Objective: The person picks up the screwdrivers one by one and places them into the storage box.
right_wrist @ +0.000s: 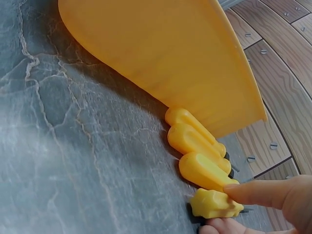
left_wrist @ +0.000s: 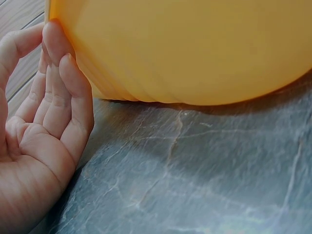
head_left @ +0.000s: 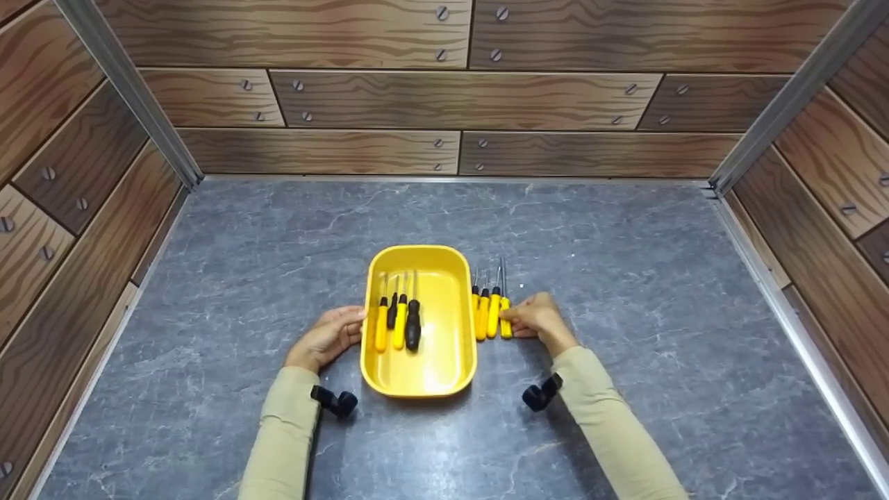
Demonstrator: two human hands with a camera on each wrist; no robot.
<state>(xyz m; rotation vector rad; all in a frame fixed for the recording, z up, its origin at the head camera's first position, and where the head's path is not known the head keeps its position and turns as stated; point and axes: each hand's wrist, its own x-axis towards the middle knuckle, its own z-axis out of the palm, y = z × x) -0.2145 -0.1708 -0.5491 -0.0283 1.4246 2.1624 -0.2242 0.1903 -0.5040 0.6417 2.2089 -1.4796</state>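
Yellow handle of the rightmost screwdriver [head_left: 506,329], pinched between thumb and fingers of the right hand [head_left: 540,316] on the counter [head_left: 229,312], near the right side of the yellow tray [head_left: 444,333]; probably taken by the handle for surer control than by the thin shaft. Next to it, in a close, nearly parallel row, three more yellow-handled screwdrivers [head_left: 494,319], the innermost right by the tray and partly hidden under its rim in the head view. Shafts toward the counter's far edge, handles toward its near edge, likely for an easy reach. Roughly midway between the counter's left and right edges, the tray, upright, long sides running near to far. Inside, along its left half, two yellow tools [head_left: 381,330], a small black tool [head_left: 392,312] between them and a larger black tool [head_left: 413,326] at the row's right end, all pointing the same way, perhaps for tidiness. Against the tray's outer left wall, lightly bent fingers of the left hand [head_left: 323,340], seemingly for steadying; impossible to tell if actually pinching the rim. Farther out, beige sleeves [head_left: 286,423], black wrist cameras [head_left: 342,403], and beyond the counter's far edge, wood-patterned walls [head_left: 458,101] with metal posts [head_left: 137,97] at both far corners.
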